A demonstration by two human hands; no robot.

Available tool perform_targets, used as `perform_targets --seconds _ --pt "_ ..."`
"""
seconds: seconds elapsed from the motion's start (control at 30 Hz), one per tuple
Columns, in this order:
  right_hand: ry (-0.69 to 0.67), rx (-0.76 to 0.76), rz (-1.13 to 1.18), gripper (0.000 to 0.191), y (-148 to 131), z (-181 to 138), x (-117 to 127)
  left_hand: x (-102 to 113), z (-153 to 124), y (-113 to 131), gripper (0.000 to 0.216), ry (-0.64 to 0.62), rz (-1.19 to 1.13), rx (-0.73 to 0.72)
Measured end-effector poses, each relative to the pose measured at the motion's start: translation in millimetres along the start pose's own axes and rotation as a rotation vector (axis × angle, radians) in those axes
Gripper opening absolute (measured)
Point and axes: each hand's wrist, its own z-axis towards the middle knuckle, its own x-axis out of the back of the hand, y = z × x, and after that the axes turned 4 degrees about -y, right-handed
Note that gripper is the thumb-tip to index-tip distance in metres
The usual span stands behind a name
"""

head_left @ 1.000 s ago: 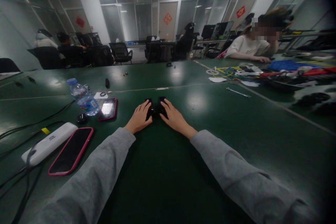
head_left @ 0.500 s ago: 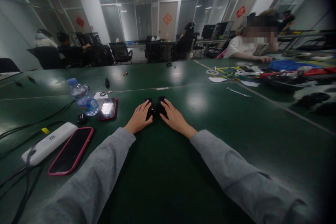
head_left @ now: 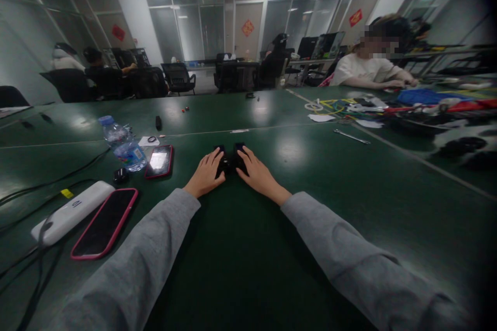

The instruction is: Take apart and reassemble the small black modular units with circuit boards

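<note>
A small black object (head_left: 231, 162) in two parts side by side, perhaps joined at the middle, lies on the green table straight ahead; its kind is hard to make out. My left hand (head_left: 206, 171) curls over its left part, fingers on top and thumb at the near side. Over the right part, my right hand (head_left: 256, 171) is bent the same way, its fingers along the outer top. Both hands hide the object's outer sides, and its two dark far ends stick out beyond the fingertips.
To the left are a pink-edged phone (head_left: 104, 225), a white power strip (head_left: 73, 212), a second phone (head_left: 159, 161), a water bottle (head_left: 122, 145) and black cables. A wrench (head_left: 352, 137) and a pile of cables and tools lie on the right. A person (head_left: 373, 70) sits across the table.
My hands and the black object stay practically still. The person across the table has lowered a raised hand to the tabletop.
</note>
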Motion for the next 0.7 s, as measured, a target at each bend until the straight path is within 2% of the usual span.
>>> perform_targets --seconds 0.7 --pt "-0.005 -0.016 0.001 0.057 -0.9 0.2 0.3 -2.6 1.8 0.0 0.062 0.011 -0.008 0.009"
